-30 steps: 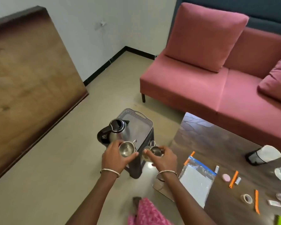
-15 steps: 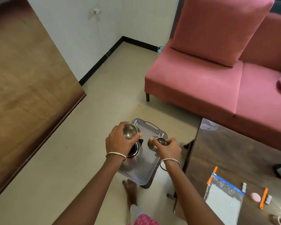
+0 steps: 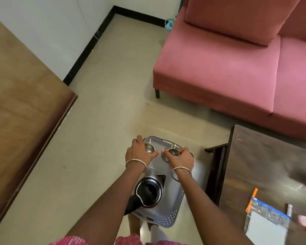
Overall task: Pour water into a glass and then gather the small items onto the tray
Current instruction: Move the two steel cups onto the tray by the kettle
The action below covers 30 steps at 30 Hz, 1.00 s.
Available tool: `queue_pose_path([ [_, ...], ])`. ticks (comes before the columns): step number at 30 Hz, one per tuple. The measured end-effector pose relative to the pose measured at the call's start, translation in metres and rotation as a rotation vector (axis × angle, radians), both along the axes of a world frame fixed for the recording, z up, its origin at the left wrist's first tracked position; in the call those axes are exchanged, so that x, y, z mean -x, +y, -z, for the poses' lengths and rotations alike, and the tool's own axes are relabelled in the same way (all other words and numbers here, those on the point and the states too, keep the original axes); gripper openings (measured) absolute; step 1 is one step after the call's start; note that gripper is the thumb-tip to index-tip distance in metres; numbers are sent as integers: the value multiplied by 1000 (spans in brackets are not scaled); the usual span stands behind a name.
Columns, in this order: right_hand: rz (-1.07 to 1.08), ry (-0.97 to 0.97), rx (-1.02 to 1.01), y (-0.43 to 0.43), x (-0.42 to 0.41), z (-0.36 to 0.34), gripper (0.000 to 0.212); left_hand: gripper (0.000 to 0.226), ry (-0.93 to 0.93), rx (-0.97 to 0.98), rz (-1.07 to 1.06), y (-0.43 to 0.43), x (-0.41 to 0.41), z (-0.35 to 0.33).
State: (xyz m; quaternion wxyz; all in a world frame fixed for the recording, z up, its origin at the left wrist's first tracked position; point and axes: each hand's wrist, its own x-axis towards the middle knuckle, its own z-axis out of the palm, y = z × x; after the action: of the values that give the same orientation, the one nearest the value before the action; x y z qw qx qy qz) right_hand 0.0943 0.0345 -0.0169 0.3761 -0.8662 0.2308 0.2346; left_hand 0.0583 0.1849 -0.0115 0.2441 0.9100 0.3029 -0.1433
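A pale tiled floor runs between a pink sofa [image 3: 219, 68] at the far right and a wooden panel on the left. In the near middle a grey perforated tray [image 3: 175, 214] sits on a low stand. A steel kettle [image 3: 148, 191] stands upright at the tray's near end, its lid open and its dark handle toward the near left.

At the tray's far end, the left hand [image 3: 140, 154] has its fingers curled round a small steel cup [image 3: 149, 148]. The right hand [image 3: 182, 158] wraps another steel cup [image 3: 172, 152] just beside it. Both cups are upright with their mouths up. Whether they rest on the tray or hang just above it cannot be told, nor whether either holds water.

To the right, on a dark table [image 3: 263, 165], lie a zip bag [image 3: 267, 221], an orange clip [image 3: 253, 197] and a pink round piece [image 3: 303, 220], all well apart from the tray.

The task looks to be at its start. The kettle is untouched by either hand, so pouring appears not yet done. None of the small items is on the tray, so the gathering is all left to do.
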Motion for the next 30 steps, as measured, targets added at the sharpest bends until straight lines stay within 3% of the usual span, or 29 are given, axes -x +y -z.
queue_pose_path([
  [7, 156, 103, 8, 3, -10, 60, 54, 86, 75, -45, 149, -11, -20, 64],
  [11, 218, 112, 3, 5, -9, 82, 61, 82, 72, -81, 215, -15, -22, 88],
  [21, 211, 106, 27, 12, -13, 108, 67, 71, 105, -169, 289, -14, -26, 114],
  [30, 167, 85, -5, 15, -10, 107, 70, 75, 187, -195, 379, -6, -25, 113],
])
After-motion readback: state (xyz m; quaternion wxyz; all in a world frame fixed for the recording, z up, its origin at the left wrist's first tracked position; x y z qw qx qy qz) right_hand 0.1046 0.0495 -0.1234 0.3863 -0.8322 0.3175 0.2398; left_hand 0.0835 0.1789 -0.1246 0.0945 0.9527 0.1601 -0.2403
